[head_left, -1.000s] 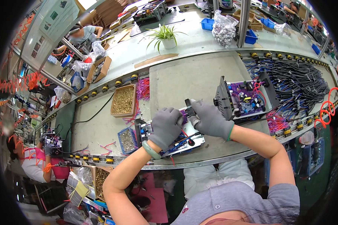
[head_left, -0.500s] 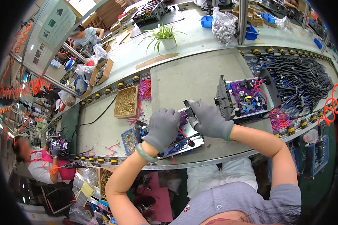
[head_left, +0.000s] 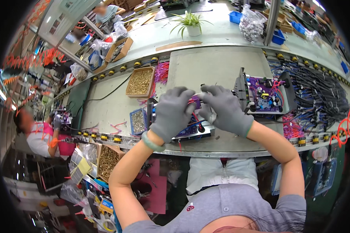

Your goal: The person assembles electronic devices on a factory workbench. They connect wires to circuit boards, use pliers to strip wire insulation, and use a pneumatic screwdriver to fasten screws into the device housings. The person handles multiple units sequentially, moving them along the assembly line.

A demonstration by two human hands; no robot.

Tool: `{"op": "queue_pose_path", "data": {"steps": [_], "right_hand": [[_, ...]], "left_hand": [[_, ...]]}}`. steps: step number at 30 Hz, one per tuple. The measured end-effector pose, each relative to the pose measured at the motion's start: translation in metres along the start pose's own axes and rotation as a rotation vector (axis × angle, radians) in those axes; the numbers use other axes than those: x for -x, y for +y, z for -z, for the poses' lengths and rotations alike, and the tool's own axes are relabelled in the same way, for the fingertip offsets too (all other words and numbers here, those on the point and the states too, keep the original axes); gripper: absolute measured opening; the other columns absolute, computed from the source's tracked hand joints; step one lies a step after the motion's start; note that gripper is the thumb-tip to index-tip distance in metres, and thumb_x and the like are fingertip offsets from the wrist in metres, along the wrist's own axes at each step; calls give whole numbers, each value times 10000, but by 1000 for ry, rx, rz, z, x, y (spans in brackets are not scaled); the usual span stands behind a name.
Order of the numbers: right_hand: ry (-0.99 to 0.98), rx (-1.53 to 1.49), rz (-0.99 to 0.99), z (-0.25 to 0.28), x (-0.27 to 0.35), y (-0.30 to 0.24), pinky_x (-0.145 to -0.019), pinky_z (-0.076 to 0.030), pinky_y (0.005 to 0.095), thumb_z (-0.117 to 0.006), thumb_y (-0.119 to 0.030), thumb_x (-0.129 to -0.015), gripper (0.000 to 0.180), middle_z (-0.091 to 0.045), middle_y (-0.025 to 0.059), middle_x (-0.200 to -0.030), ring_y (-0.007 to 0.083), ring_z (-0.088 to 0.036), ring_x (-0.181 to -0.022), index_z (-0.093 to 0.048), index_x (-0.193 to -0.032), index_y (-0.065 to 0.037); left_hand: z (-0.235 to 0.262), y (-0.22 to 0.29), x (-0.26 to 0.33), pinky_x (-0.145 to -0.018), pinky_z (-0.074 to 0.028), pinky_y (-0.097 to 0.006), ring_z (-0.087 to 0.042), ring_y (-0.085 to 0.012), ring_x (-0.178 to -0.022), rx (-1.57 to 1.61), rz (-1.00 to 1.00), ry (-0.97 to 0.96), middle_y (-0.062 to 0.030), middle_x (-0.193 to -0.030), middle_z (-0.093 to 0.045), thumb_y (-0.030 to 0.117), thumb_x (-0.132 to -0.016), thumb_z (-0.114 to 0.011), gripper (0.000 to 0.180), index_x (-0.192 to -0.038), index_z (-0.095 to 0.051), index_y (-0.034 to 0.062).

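Observation:
An electronic unit with a purple circuit board and a metal base lies at the bench's near edge, partly covered by my hands. Grey work gloves cover both hands. Over the unit's left part is my left hand, its fingers bent inward beside red wires. My right hand bends in from the other side, fingertips closed above the board. Whatever either hand pinches is hidden by the gloves. A second unit, with an open top, purple board and dark panels, stands to the right of my right hand.
Left of the unit are a cardboard box of brass-coloured parts and a blue bin of small metal parts. Bundled black cables cover the right side. A potted plant stands on the far ledge. Another person works at far left.
The view has shifted, so the bench appears higher and farther right. My right hand has turned its fingers inward toward the left hand; the dark piece near its fingertips is now mostly hidden.

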State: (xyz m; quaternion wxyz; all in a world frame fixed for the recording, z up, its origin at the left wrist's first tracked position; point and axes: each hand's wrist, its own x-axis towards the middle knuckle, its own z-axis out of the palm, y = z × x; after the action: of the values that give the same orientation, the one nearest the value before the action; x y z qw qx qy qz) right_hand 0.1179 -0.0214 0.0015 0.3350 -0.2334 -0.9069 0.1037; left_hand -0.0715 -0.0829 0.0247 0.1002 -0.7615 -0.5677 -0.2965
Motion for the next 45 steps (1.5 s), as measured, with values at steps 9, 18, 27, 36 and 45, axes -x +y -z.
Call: {"op": "queue_pose_path", "data": {"steps": [9, 18, 27, 36, 45], "right_hand": [[-52, -232, 45, -29, 10, -13, -1043, -369, 432, -739, -226, -754, 117, -671, -12, -879, 185, -636, -947, -669, -793, -141], [86, -140, 75, 3, -10, -13, -966, -422, 441, -710, -162, -762, 352, -651, 62, -1006, 254, -608, -1014, -625, -1102, -139], [46, 114, 196, 12, -41, -4, -885, -467, 435, -695, -130, -740, 435, -651, 60, -1026, 286, -605, -1037, -618, -1168, -129], [-97, -121, -62, -6, -25, 19, -807, -483, 410, -707, -209, -803, 134, -630, 61, -912, 292, -598, -900, -669, -751, -91], [-251, -138, -447, -24, -5, 14, -919, -493, 437, -619, -244, -859, 665, -575, 265, -1254, 391, -618, -1079, -351, -1427, -24]], "left_hand": [[4, 56, 101, -809, -499, -338, -637, -208, -853, 904, 754, -394, -106, -892, -681, 259, -934, -593, 336, -1125, -635, -14], [9, 14, 34, -611, -445, -222, -537, -53, -713, 1007, 808, -23, 2, -827, -623, 130, -964, -566, 196, -1086, -662, 11], [3, 18, 10, -574, -442, -234, -510, -60, -640, 817, 587, -78, -10, -747, -605, 178, -947, -589, 224, -1045, -644, -17], [-1, -5, 0, -669, -529, -399, -686, -296, -736, 161, 252, -291, -141, -797, -695, 230, -850, -658, 171, -904, -704, 74], [-13, 8, -39, -749, -540, -443, -688, -341, -800, -289, 335, -896, -125, -817, -702, 240, -801, -624, 170, -885, -729, 135]]}}
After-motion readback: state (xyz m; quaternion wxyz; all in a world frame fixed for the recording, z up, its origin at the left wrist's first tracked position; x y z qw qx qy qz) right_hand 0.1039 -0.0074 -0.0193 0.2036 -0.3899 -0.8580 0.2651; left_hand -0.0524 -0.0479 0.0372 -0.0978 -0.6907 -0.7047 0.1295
